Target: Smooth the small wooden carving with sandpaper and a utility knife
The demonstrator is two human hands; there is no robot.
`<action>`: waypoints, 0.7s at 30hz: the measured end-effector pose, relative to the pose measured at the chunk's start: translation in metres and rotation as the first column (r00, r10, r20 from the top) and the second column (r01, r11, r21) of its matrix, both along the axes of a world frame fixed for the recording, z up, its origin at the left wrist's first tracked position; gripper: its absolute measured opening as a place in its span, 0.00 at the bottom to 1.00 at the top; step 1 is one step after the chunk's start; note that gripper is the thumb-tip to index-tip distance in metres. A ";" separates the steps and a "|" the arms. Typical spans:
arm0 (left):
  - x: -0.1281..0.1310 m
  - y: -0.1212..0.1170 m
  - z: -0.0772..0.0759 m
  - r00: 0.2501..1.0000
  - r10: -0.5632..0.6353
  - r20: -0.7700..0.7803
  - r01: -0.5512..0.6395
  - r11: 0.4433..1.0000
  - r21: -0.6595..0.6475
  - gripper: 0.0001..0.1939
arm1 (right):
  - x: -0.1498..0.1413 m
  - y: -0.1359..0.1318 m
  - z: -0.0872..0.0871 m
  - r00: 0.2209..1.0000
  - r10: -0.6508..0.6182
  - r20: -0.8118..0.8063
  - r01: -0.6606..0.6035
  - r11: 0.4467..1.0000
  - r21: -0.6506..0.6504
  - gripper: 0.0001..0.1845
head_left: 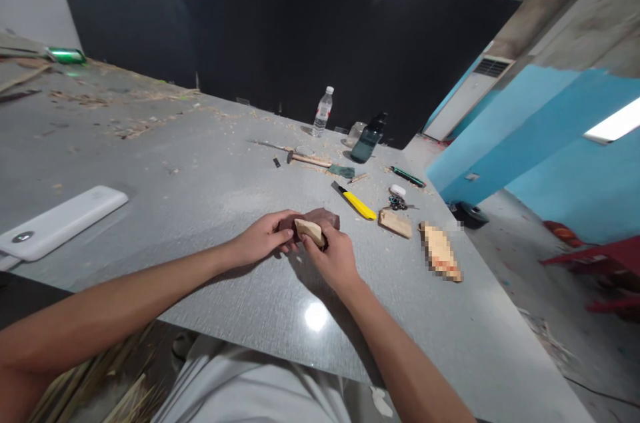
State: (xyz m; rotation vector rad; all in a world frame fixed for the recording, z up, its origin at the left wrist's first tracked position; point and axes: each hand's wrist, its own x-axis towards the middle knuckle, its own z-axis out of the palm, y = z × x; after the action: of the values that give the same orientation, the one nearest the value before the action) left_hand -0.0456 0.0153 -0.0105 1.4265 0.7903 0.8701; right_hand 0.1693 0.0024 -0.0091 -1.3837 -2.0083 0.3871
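Note:
Over the near middle of the table, both hands are closed around a small carved piece of wood [310,232] and a dark brown sheet [326,216] that looks like sandpaper. My left hand [264,238] grips the left end of the sheet, its thumb close to the wood. The wood is pinched by my right hand [334,259], thumb in front, with the sheet behind it. Just beyond the hands lies a yellow utility knife [359,204], its blade pointing away. A flat wood block [395,224] rests to the right of it.
Farther back are a hammer [310,158], a clear water bottle [323,112], a dark bottle [369,140] and a green-black cutter [408,176]. Keys [397,202] lie by the block. A blurred wood piece [440,251] is at right, a white power bank [65,220] at left. Shavings litter the back.

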 end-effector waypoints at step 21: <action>-0.006 -0.004 0.009 0.990 0.019 -0.142 0.018 0.968 0.252 0.21 | -0.007 -0.011 0.011 0.997 0.019 0.079 -0.018 1.000 -0.005 0.08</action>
State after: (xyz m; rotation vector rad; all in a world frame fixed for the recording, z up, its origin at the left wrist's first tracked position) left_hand -0.0514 0.0110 -0.0019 1.7290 0.8082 0.9003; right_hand 0.1625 -0.0084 0.0016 -1.4039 -2.0864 0.3507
